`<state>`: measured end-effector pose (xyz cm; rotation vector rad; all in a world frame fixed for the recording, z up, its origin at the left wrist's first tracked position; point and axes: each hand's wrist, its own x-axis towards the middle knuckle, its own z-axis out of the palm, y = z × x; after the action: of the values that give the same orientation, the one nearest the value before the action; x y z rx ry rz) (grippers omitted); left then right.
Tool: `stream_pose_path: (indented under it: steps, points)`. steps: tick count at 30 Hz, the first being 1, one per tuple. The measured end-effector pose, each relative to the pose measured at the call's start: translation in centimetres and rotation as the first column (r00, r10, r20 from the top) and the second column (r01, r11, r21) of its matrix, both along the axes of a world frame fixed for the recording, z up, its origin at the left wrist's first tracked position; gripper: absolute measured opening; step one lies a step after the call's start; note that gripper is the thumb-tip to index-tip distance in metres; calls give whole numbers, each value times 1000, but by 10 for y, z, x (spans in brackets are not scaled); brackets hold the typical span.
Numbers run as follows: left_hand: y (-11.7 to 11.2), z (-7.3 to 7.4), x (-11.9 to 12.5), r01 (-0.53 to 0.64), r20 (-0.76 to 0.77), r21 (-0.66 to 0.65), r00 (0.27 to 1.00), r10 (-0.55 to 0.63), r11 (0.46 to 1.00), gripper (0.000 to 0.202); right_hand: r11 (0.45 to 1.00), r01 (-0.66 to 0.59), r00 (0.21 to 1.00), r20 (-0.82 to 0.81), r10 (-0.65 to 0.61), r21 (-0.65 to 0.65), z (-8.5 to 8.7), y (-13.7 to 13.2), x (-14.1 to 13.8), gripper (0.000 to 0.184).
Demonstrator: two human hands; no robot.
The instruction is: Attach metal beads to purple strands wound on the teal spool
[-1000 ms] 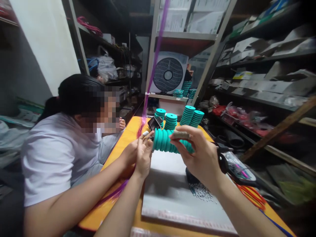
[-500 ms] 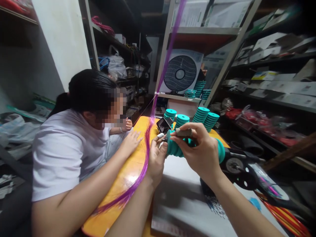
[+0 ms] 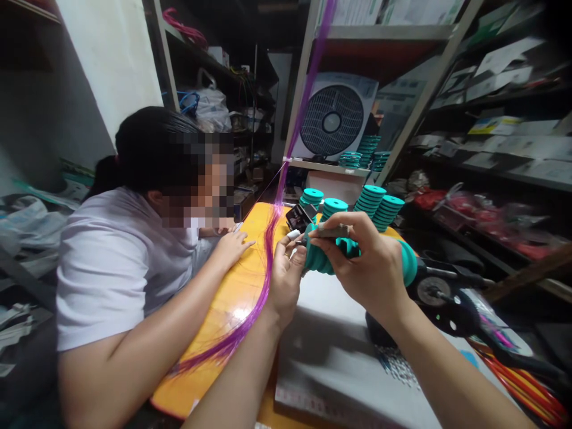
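My right hand (image 3: 369, 268) is closed around a row of teal spools (image 3: 326, 257) held sideways above the table, and a small grey-brown strip is pinched between thumb and forefinger on top of them. My left hand (image 3: 286, 277) pinches something small and whitish at the left end of the row; I cannot make out what it is. A bundle of purple line (image 3: 268, 250) runs down from the shelf across the orange table (image 3: 232, 298), just left of my left hand.
A person in a white shirt (image 3: 111, 256) sits at the left, one hand (image 3: 232, 244) flat on the table. Stacks of teal spools (image 3: 375, 205) stand at the far end. A white sheet (image 3: 330, 357) lies below my hands; a black tool (image 3: 447, 295) is at right. Shelves surround the table.
The view has shifted left and up. My hands stay on the spool row and drift slightly. The person's hand now lies flat on the table beside the purple line.
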<state>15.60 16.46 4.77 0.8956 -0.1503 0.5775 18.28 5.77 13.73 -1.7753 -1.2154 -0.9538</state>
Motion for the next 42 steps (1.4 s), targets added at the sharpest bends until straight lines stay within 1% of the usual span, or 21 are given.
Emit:
stream_pose_path:
  steps: [5,8,10,11,13,15,16,17,19,21,23,24,25,27,29,31,33,35,38,40,42]
  points:
    - [0,1,0,18,14,-11,1000,-17,1000,40,997,-8,998,55,13,-81,3,0,1,21]
    - [-1,4,-1,45,53,-31,998,-43,999,40,986,-38,998,45,46,-164,8,2,0,17]
    - [-2,7,-3,53,54,-37,997,-51,998,39,974,-75,996,22,81,-214,12,-4,-4,19]
    - [-2,9,-3,49,45,-40,998,-47,998,39,970,-89,995,13,95,-225,15,-11,-7,23]
    - [-3,11,-4,27,25,-47,999,-26,999,38,977,-83,997,-25,79,-195,17,-36,-17,29]
    - [-4,12,-5,5,20,-60,1000,-3,998,37,989,-4,995,-103,-11,-148,10,-74,-30,25]
    - [-5,12,-5,-3,19,-65,1000,4,998,36,984,47,984,-159,-75,-170,2,-96,-36,18]
    - [-5,12,-5,-6,17,-69,1000,7,998,35,964,105,968,-199,-155,-244,-9,-119,-41,12]
    - [-6,12,-5,-7,10,-76,1000,8,997,34,860,212,910,-229,-347,-463,-40,-163,-48,8]
    - [-6,11,-5,-14,5,-85,1000,15,996,35,753,328,848,-174,-501,-570,-78,-199,-50,12]
    - [-6,11,-5,-16,8,-88,1000,17,996,34,686,389,788,-163,-594,-615,-114,-224,-50,14]
    - [-6,10,-4,-13,11,-90,1000,14,996,33,672,437,754,-165,-636,-598,-128,-232,-50,17]
    - [-6,9,-4,-9,13,-91,1000,11,996,32,666,475,727,-170,-666,-575,-139,-238,-50,21]
    - [-5,8,-3,-8,14,-89,1000,9,996,31,674,519,692,-204,-692,-525,-151,-245,-49,27]
    - [-5,8,-2,-16,8,-89,1000,17,996,30,709,499,694,-261,-671,-498,-154,-247,-50,26]
    - [-5,8,-1,-21,2,-89,1000,21,996,30,755,452,719,-308,-623,-474,-152,-248,-49,24]
    - [-6,9,-1,-24,3,-88,1000,24,996,30,787,414,754,-312,-578,-457,-150,-247,-48,22]
    - [-6,9,-1,-27,4,-82,1000,27,996,30,795,400,785,-277,-554,-457,-149,-246,-46,20]
    - [-6,9,-1,-28,-2,-84,1000,28,996,30,775,427,807,-190,-559,-466,-147,-241,-45,18]
    - [-6,8,-1,-28,-6,-92,1000,27,995,30,777,435,823,-149,-548,-456,-138,-231,-46,15]
    - [-6,8,-2,-26,-13,-100,1000,25,995,32,819,411,860,-127,-494,-401,-121,-215,-48,9]
